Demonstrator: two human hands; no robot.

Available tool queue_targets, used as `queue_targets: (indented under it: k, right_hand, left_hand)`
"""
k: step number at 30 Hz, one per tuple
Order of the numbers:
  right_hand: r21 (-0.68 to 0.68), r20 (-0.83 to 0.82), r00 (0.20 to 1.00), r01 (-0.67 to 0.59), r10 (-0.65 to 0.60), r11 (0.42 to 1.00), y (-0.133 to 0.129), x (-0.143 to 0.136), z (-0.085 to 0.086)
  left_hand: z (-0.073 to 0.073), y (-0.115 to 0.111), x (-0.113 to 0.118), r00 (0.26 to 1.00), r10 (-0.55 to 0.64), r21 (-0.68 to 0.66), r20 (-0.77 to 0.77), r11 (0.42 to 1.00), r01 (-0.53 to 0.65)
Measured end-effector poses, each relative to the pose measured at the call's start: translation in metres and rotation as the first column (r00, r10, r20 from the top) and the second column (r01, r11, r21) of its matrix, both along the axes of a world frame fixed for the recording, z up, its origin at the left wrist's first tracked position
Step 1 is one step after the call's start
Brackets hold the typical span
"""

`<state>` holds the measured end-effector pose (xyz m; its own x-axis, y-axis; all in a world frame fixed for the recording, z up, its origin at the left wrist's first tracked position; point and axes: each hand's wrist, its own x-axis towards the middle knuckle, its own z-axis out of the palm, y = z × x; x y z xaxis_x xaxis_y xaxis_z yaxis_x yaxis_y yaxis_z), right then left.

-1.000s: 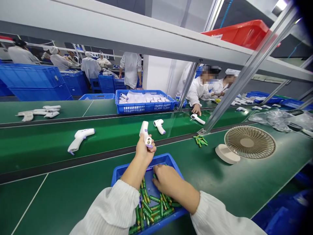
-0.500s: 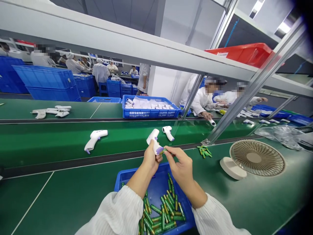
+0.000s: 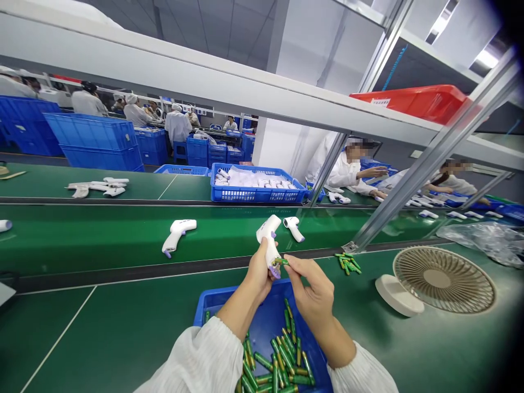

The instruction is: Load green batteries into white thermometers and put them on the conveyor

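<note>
My left hand is wrapped round the handle of a white infrared thermometer, its head tilted up and away. At the handle's foot a purple battery cover hangs open. Between thumb and forefinger my right hand pinches a green battery, its far end at the handle's opening; how deep it sits I cannot tell. Below both hands stands a blue tray with many loose green and gold batteries. Two more thermometers lie on the green belt, one on the left and another just beyond the held one.
A blue basket of thermometers stands behind the belt. To the right are a small pile of batteries, a beige fan and clear plastic bags. A slanted metal post rises there. Co-workers sit beyond it.
The purple cover at the handle's foot has swung open, and the battery in my right hand now meets the opening. Thermometers on the belt appear farther right; the camera has shifted too.
</note>
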<state>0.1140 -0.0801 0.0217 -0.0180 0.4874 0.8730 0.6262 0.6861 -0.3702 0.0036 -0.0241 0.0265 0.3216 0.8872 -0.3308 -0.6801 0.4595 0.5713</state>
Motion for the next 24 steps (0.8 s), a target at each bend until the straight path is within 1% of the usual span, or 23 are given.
queue_targets:
  k: [2,4,5,7,9,13,15,18,20,21,23,24]
  right_hand:
    - [-0.008,0.106,0.994,-0.013,0.013,1.000,0.002,0.002,-0.001]
    - [-0.082,0.191,0.980,-0.034,0.049,0.996,0.003,0.004,-0.001]
    - [-0.131,0.195,0.978,-0.047,0.072,0.990,0.002,0.004,0.000]
    - [-0.210,0.121,0.985,-0.096,0.123,0.973,0.001,0.002,0.000]
    - [-0.252,0.034,0.988,-0.135,0.148,0.958,0.000,0.000,-0.001]
    - [-0.286,-0.086,0.991,-0.120,0.099,0.951,0.008,-0.003,-0.004]
    - [-0.311,-0.204,0.973,-0.170,0.109,0.935,0.014,-0.003,-0.006]
    - [-0.345,-0.363,0.919,-0.287,0.155,0.894,0.023,-0.003,-0.011]
    - [-0.365,-0.408,0.897,-0.332,0.171,0.870,0.024,-0.003,-0.015]
    - [-0.389,-0.400,0.901,-0.334,0.169,0.858,0.024,-0.003,-0.016]
    - [-0.454,-0.349,0.928,-0.291,0.133,0.842,0.018,-0.002,-0.017]
    - [-0.481,-0.329,0.941,-0.241,0.081,0.843,0.013,-0.001,-0.017]
  left_hand:
    - [-0.001,-0.001,0.000,1.000,-0.020,-0.024,0.021,0.999,0.021]
    - [0.000,-0.002,0.000,0.998,-0.050,-0.052,0.042,0.997,0.052]
    - [0.001,-0.002,0.000,0.997,-0.062,-0.055,0.046,0.996,0.064]
    - [0.002,-0.002,0.000,0.996,-0.075,-0.042,0.040,0.996,0.076]
    - [0.002,-0.002,0.001,0.998,-0.061,-0.036,0.024,0.997,0.062]
    - [-0.002,-0.002,0.005,0.997,-0.062,-0.026,0.050,0.998,0.064]
    - [-0.005,-0.004,0.009,0.996,-0.067,-0.008,0.052,0.998,0.068]
    - [-0.006,-0.009,0.013,0.999,-0.021,-0.018,0.024,1.000,0.021]
    - [-0.006,-0.009,0.012,0.999,0.011,-0.013,-0.030,1.000,-0.012]
    - [-0.006,-0.007,0.011,0.996,0.019,-0.006,-0.088,1.000,-0.019]
    - [-0.004,0.005,0.004,0.969,0.015,0.000,-0.247,1.000,-0.016]
    - [-0.004,0.015,0.000,0.947,0.011,-0.002,-0.321,1.000,-0.012]
